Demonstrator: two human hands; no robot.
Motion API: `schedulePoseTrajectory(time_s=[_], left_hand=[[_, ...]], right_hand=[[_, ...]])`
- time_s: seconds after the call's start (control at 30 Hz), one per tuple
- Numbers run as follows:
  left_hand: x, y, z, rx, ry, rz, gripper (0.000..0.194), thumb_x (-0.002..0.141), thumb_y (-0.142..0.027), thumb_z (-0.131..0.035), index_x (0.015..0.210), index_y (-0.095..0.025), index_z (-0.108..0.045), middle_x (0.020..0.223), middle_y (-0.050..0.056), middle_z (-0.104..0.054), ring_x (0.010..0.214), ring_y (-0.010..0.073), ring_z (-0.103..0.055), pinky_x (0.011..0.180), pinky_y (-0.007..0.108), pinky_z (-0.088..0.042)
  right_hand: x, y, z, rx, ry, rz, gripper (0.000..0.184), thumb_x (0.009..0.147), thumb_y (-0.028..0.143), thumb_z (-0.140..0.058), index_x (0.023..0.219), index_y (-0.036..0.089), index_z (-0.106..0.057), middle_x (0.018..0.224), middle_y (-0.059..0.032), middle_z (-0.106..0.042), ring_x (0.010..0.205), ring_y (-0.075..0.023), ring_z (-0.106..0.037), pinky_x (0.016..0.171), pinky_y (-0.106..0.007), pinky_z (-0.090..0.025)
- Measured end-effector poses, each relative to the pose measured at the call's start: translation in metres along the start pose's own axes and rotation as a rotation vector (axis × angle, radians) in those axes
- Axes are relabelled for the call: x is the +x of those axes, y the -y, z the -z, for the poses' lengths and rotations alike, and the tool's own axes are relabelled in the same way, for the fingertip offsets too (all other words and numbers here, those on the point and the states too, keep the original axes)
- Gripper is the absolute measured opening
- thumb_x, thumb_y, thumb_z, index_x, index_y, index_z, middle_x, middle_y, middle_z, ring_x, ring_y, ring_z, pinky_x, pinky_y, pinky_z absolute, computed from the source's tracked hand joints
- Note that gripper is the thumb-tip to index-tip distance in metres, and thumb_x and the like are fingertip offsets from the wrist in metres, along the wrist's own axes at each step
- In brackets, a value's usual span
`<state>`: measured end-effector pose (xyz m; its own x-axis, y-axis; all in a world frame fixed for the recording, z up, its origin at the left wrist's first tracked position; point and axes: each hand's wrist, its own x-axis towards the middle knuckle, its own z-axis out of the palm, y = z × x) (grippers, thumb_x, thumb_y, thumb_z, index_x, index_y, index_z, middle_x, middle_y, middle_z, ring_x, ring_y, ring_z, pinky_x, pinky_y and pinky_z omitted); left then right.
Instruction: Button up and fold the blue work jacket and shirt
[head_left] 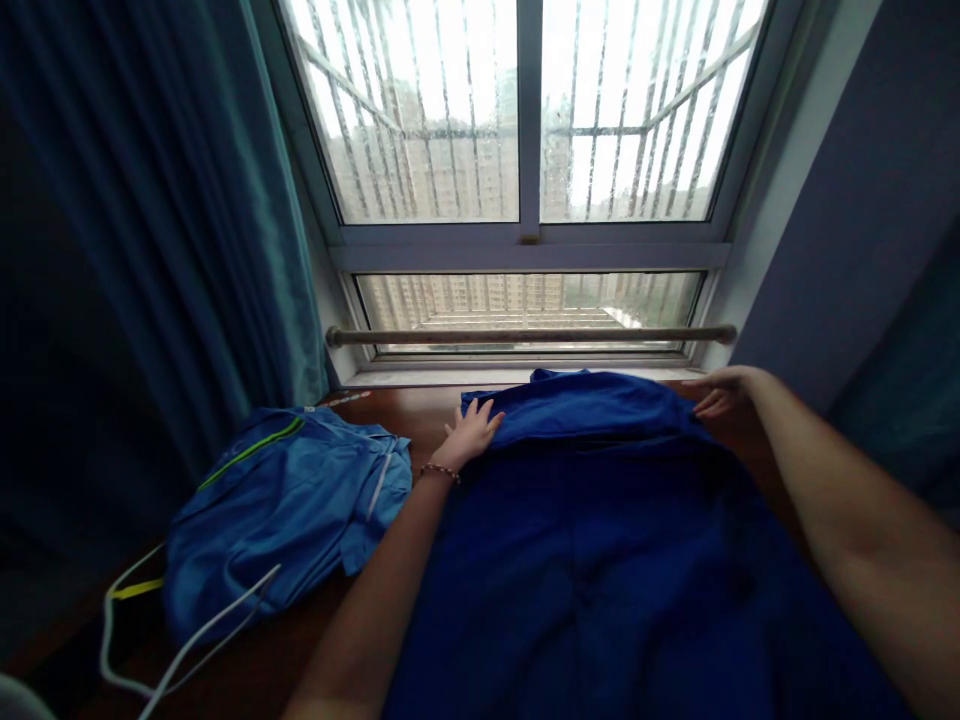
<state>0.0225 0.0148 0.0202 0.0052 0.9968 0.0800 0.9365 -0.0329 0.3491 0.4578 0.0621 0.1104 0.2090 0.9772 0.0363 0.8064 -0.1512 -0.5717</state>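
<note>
A dark blue garment (585, 540) lies spread over the wooden surface, its far end folded over into a wrinkled band (592, 410) near the window. My left hand (474, 437), with a beaded bracelet at the wrist, rests on the left end of that band, fingers spread. At the opposite end, my right hand (726, 388) reaches in from the right and touches the garment's edge. Its fingers look stretched and partly apart; some fingertips are hard to make out against the cloth.
Left of the garment lies a crumpled lighter blue piece of clothing (300, 510) with a yellow-green stripe. A white cable (187, 640) loops beside it. Ahead, a horizontal rail (525, 337) crosses the window. A blue curtain (187, 200) hangs at the left.
</note>
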Motion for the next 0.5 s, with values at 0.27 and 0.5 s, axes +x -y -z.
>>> schedulePoseTrajectory(time_s=[0.27, 0.5], left_hand=[[0.034, -0.004, -0.058, 0.081, 0.027, -0.021, 0.054, 0.082, -0.053, -0.021, 0.129, -0.030, -0.032, 0.142, 0.006, -0.019, 0.127, 0.0385, -0.012, 0.092, 0.064, -0.015], [0.071, 0.012, -0.063, 0.143, 0.016, 0.028, 0.056, 0.080, -0.057, -0.022, 0.127, -0.031, -0.036, 0.138, 0.007, -0.028, 0.126, 0.0376, -0.015, 0.094, 0.064, -0.010]], right_hand=[[0.002, -0.055, -0.080, -0.106, 0.193, -0.308, 0.046, 0.074, 0.041, -0.057, 0.096, 0.001, -0.056, 0.083, -0.0199, -0.064, 0.076, -0.0242, -0.063, 0.063, -0.031, -0.050], [0.014, -0.056, -0.122, -0.270, -0.020, -0.263, 0.061, 0.076, 0.038, -0.053, 0.118, -0.004, -0.038, 0.111, -0.0296, -0.050, 0.103, -0.0324, -0.051, 0.080, -0.039, -0.044]])
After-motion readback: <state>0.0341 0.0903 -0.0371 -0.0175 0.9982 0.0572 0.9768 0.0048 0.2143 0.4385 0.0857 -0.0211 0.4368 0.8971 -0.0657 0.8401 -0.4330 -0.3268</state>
